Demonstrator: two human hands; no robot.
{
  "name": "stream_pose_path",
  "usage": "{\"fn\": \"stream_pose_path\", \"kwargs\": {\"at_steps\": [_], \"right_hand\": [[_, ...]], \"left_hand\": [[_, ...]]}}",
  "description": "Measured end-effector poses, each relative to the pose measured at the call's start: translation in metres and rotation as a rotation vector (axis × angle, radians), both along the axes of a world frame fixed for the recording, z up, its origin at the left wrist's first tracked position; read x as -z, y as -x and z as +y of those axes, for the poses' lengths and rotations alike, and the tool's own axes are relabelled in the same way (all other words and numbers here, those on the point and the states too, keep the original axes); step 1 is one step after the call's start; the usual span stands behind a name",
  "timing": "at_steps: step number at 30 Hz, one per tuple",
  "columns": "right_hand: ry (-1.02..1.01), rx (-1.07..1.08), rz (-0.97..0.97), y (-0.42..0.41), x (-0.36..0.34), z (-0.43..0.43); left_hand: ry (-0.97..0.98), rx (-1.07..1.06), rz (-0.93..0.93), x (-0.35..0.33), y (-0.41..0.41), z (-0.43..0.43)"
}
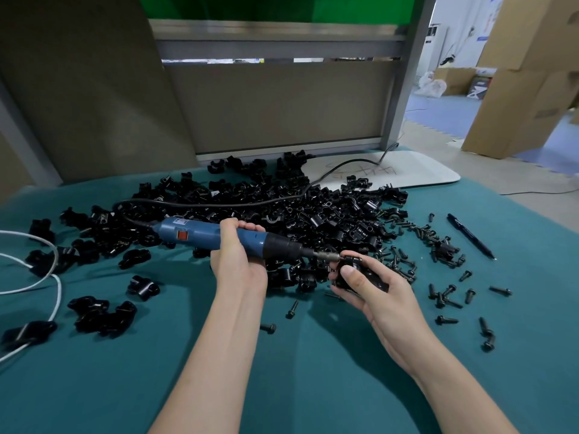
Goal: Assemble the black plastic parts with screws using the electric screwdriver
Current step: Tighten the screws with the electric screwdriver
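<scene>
Your left hand (238, 258) grips the electric screwdriver (219, 234) level, bit meeting the black plastic part (360, 270) your right hand (372, 292) clamps steady for driving.

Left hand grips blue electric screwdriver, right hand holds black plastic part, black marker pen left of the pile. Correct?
No. Head view: the black marker pen lies right of the pile of black plastic parts, not left. The rest stands.
</scene>
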State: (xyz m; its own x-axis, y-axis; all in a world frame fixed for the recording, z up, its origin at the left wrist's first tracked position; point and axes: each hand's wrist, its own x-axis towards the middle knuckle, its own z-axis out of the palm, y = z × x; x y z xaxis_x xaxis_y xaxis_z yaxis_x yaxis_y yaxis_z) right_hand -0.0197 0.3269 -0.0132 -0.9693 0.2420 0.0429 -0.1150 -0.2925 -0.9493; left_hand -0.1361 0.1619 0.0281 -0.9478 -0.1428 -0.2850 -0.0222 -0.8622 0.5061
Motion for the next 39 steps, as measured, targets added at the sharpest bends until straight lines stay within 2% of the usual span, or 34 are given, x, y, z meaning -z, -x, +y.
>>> {"fn": "stream_pose_path", "kwargs": {"at_steps": [20, 39], "right_hand": [[0.017, 0.002, 0.0, -0.0021, -0.0019, -0.0003], [0.03, 0.019, 0.003, -0.0019, -0.0027, -0.0008]], "left_hand": [[-0.191, 0.097, -0.003, -0.0009, -0.0042, -0.0033], [-0.195, 0.093, 0.063, -0.0039, -0.0049, -0.0022]]}}
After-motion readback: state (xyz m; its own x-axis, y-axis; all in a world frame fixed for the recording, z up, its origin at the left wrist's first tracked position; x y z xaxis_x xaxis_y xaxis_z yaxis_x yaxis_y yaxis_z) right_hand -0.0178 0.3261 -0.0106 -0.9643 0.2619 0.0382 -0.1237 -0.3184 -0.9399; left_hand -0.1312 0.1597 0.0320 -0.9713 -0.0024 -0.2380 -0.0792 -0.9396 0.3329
